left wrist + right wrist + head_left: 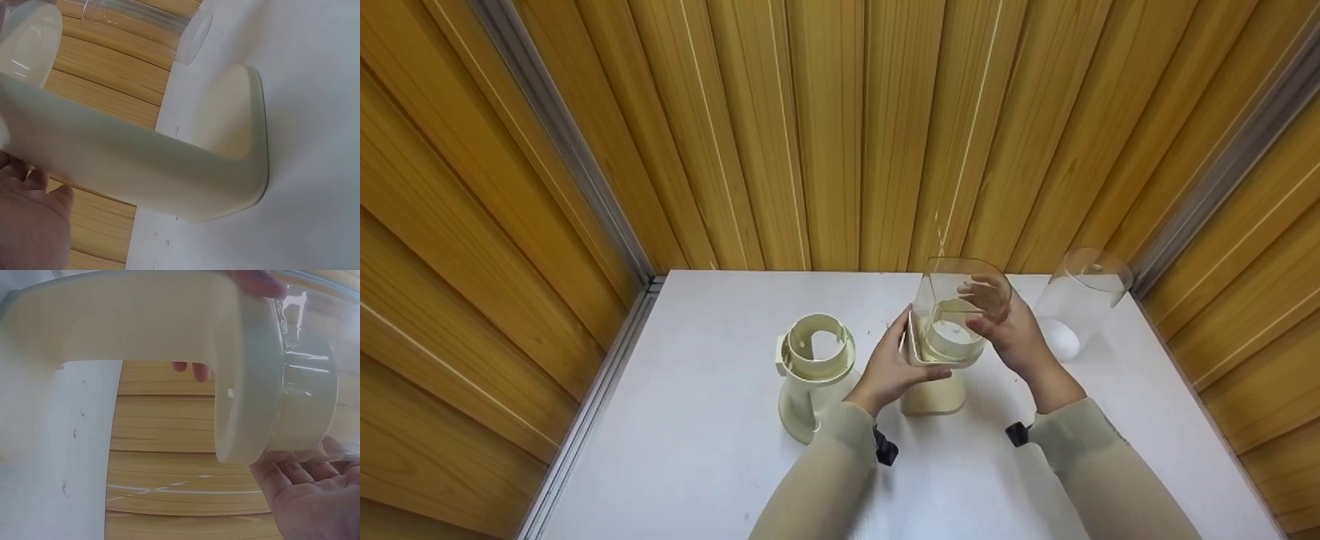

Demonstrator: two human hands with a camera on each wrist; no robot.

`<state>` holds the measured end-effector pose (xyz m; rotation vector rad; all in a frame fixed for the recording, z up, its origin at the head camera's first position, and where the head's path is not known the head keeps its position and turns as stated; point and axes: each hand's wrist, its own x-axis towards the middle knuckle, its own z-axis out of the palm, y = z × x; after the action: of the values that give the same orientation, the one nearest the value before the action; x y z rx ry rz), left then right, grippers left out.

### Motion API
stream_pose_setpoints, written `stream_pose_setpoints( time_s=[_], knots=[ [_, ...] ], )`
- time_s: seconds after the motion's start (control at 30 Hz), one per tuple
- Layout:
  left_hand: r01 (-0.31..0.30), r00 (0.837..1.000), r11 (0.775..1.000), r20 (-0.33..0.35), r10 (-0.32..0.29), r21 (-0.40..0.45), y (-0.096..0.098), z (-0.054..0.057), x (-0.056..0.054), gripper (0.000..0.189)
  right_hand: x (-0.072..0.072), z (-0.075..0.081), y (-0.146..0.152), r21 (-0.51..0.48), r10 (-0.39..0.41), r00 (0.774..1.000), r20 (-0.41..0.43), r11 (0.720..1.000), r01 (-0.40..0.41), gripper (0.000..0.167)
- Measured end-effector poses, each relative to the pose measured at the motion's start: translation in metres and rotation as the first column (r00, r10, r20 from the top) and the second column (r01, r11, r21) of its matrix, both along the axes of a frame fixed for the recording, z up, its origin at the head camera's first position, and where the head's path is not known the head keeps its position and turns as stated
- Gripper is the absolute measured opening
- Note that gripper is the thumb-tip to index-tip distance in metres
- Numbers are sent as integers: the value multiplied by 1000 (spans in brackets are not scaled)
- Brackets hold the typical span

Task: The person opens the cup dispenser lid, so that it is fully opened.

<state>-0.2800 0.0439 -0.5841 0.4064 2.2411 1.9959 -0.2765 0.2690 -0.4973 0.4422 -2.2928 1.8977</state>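
A cream plastic stand [934, 401] with a flat foot and a ring-shaped top [247, 405] stands on the table. My left hand [889, 367] grips it just below the ring, thumb on the near side and fingers round the back. A clear container [949, 281] with a flat-sided, open top sits around the ring's raised collar [306, 394]. Curled round the container's right side is my right hand [1016, 334], its fingers showing through the clear wall. In the left wrist view, the stand's upright [129, 157] runs from the left hand [34, 219] down to the foot.
To the left stands a second cream stand [817, 367] with a round collar and a round base. A clear cylinder [1084, 300] is at the back right of the white table [682, 420]. Wood-panelled walls [825, 135] rise behind and on both sides.
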Motion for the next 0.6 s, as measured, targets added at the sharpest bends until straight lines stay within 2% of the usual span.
stream_pose_setpoints(
  time_s=[0.2,0.37,0.5,0.6],
  knots=[
    [44,998,999,-41,-44,-8,-4,-3,0,129,7,-6,0,-98,72,997,-42,992,-76,70],
    [33,997,999,-67,-34,-13,-8,-6,2,119,8,-16,-7,-198,134,985,-105,968,-152,71],
    [34,997,999,-70,-35,-14,-11,-11,6,118,14,-28,-17,-234,112,982,-151,961,-145,69],
    [48,996,999,-81,-48,-4,-14,-14,9,115,18,-35,-24,-248,83,979,-187,960,-129,73]
  ],
)
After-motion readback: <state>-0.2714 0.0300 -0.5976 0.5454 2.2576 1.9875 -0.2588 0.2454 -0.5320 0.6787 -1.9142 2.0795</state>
